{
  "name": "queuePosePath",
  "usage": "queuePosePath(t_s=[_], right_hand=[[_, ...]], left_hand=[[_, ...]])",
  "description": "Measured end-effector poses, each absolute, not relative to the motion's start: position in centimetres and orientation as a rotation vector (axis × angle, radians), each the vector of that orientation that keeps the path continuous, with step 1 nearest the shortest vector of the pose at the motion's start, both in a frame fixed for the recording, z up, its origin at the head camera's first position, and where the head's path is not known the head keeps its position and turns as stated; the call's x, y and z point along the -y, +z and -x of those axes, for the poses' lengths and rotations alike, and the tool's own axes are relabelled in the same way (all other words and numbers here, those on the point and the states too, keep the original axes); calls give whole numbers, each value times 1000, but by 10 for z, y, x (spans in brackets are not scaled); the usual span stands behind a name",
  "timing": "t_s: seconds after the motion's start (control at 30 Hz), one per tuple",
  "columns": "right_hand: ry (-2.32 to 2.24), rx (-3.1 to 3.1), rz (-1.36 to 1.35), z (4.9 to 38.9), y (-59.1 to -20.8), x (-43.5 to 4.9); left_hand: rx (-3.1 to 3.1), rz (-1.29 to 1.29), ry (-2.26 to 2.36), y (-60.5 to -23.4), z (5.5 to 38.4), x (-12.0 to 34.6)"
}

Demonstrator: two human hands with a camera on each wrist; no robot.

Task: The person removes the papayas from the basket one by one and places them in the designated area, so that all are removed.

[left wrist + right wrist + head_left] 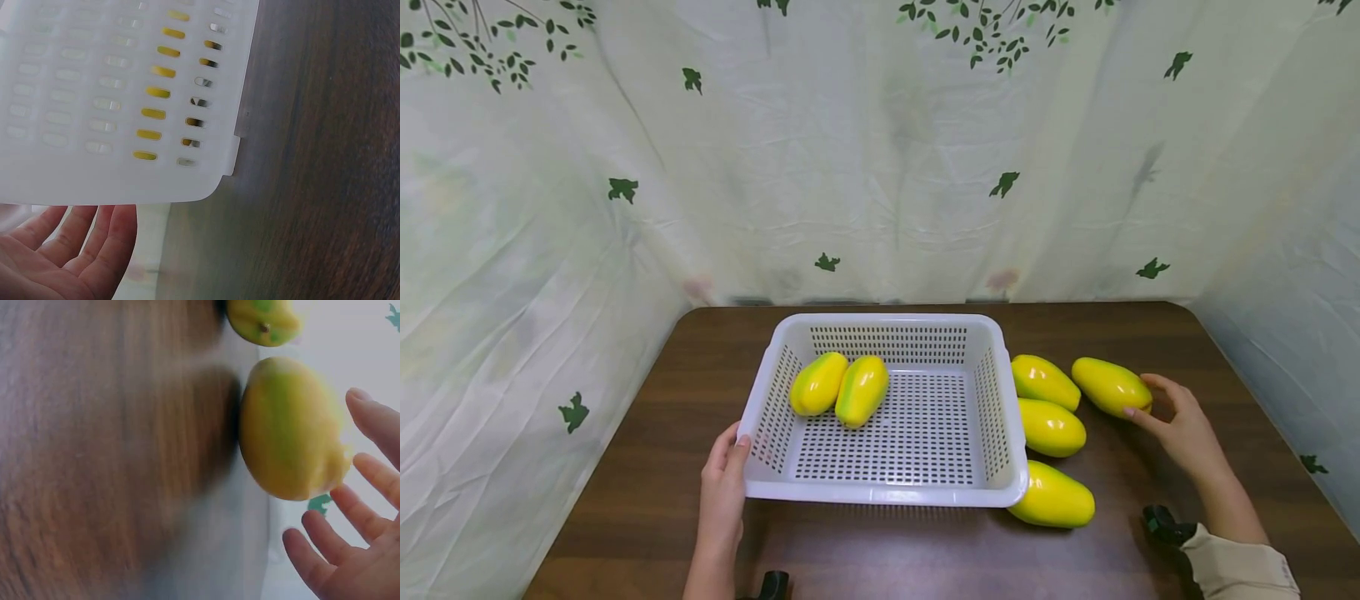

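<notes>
A white perforated plastic basket (880,493) is on the brown table, and my left hand (724,479) holds its left rim, thumb on top. In the left wrist view, the fingers (112,240) reach behind the rim of the basket (106,178). Inside the basket, a yellow papaya (818,384) lies beside a second papaya (861,392), both toward the left. My right hand (1183,425) is at the near end of another papaya (1108,386), thumb and fingers spread around that end. The right wrist view shows the fingers (359,515) loosely extended beside this papaya (287,431).
Along the basket's right side lie three more papayas: a far one (1045,382), a middle one (1051,427) and a near one (1054,496). A pale leaf-patterned curtain (880,167) hangs behind and around the table (625,500).
</notes>
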State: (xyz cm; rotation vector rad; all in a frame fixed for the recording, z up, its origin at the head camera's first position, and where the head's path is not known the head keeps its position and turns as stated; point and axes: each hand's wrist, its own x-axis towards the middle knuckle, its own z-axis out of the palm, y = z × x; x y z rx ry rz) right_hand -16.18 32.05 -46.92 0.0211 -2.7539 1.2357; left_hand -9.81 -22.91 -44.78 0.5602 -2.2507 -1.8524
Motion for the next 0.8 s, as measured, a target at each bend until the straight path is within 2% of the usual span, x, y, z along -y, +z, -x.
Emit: queuePosePath(t_s=[0.37,0.8], right_hand=[[1279,2664,-35,161,-442,-303],[1319,2556,-315,171,-400,-248]], left_hand=[[2276,-568,-1839,-447,99,230],[2258,-573,-1849,-446,97,229]])
